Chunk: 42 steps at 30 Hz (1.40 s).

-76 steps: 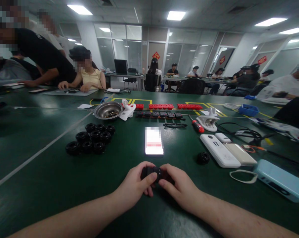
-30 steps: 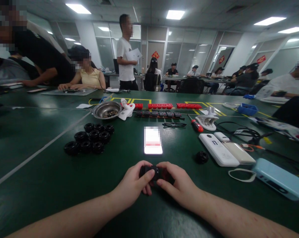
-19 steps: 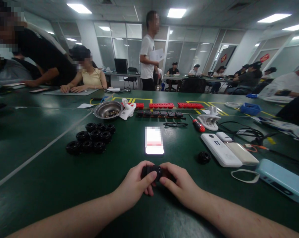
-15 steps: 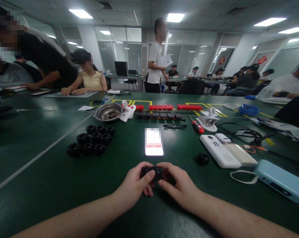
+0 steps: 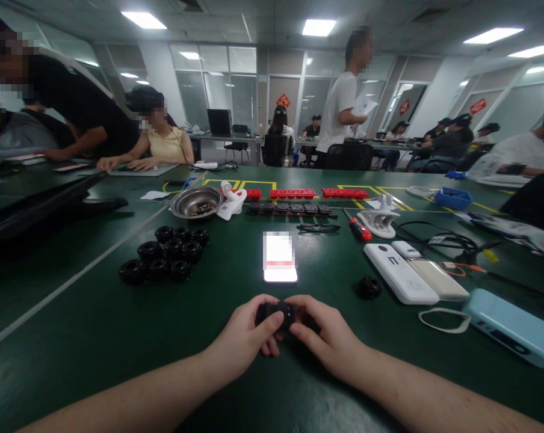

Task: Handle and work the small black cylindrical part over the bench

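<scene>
Your left hand (image 5: pixel 241 326) wraps tight round the black part (image 5: pixel 287 315), lower centre; your right hand (image 5: pixel 328 329) curls at its end — grip unclear. You're likely adjusting it — next calls for a steady left.

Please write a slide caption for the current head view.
Left hand grips a dark part, right hand at its end, before a lit phone.

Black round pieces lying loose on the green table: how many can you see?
10. Nine pieces form three rows of three at the left; a lone piece sits right, near the white device. The left hand and right hand could hide more.
</scene>
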{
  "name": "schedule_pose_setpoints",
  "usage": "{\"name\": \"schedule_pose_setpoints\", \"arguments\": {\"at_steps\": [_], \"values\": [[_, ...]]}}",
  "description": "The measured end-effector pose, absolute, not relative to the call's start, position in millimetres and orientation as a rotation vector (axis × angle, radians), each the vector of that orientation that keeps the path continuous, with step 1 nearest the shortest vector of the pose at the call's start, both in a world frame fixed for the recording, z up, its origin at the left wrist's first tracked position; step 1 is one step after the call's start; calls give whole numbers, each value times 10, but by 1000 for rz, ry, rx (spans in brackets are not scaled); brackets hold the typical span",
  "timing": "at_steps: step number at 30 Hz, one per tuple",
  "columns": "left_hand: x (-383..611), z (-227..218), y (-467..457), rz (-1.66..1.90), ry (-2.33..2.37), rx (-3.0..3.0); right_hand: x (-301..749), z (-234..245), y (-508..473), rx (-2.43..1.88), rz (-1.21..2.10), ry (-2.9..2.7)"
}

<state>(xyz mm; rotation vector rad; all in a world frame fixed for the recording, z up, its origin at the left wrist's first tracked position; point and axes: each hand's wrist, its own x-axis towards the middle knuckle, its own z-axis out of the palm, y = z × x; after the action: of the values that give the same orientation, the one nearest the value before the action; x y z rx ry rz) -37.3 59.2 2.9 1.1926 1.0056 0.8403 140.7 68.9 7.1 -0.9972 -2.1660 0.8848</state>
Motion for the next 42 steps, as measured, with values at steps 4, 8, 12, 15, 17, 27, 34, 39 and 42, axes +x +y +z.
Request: {"name": "schedule_pose_setpoints", "arguments": {"at_steps": [4, 8, 12, 15, 17, 27, 34, 39, 42], "values": [[-367, 1, 587, 854, 1008, 1187, 1425, 63, 678, -965, 867, -2159], [-368, -9, 582, 883, 1005, 1232, 1430, 89, 686, -1053, 843, -2166], [-373, -3, 590, 874, 1015, 1236, 1411, 93, 697, -1088, 847, -2223], [-370, 2, 599, 868, 1025, 1188, 1405, 91, 690, -1044, 892, -2204], [-366, 5, 599, 861, 1028, 1172, 1411, 95, 678, -1039, 904, -2207], [-363, 41, 577, 830, 1027, 1238, 1410, 99, 723, -1092, 848, -2195], [-369, 24, 585, 843, 1033, 1233, 1424, 94, 689, -1016, 901, -2145], [-372, 25, 576, 853, 1003, 1237, 1433, 96, 694, -1068, 868, -2170], [-369, 36, 581, 837, 1010, 1221, 1425, 84, 707, -1063, 865, -2200]]}}
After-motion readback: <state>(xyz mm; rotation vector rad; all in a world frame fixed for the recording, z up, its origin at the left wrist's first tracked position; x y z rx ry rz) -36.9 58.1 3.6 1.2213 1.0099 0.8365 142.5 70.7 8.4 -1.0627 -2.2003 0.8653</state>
